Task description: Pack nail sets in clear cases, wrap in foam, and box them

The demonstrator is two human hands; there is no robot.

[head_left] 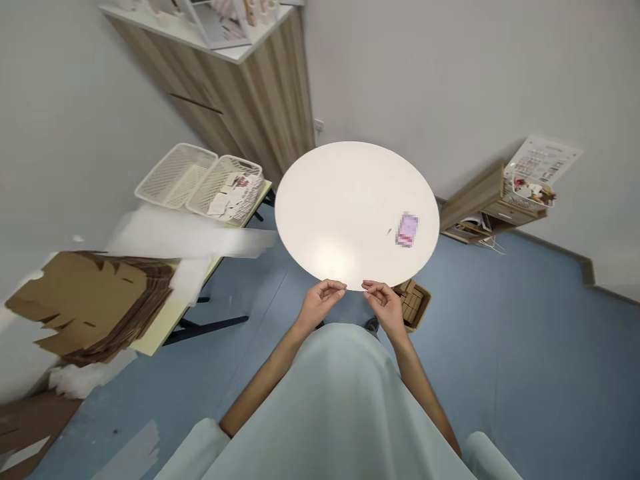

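Note:
My left hand (324, 303) is at the near edge of the round white table (350, 193), its fingers loosely bent and the thumb close to the fingertips. Facing it across a small gap, my right hand (385, 305) has the same loose bend at that edge. Nothing shows in either hand. On the table's right side lies a blurred purple and pink rectangular thing (407, 230), whose kind I cannot make out. A tiny dark item (389, 231) is just left of it.
An open box of brown blocks (413, 305) stands on the floor below the table's right edge. At left, a side table (155, 337) bears flat cardboard (95, 293) and white baskets (177, 173). A wooden cabinet (250, 100) stands behind; a small shelf (473, 200) is at right.

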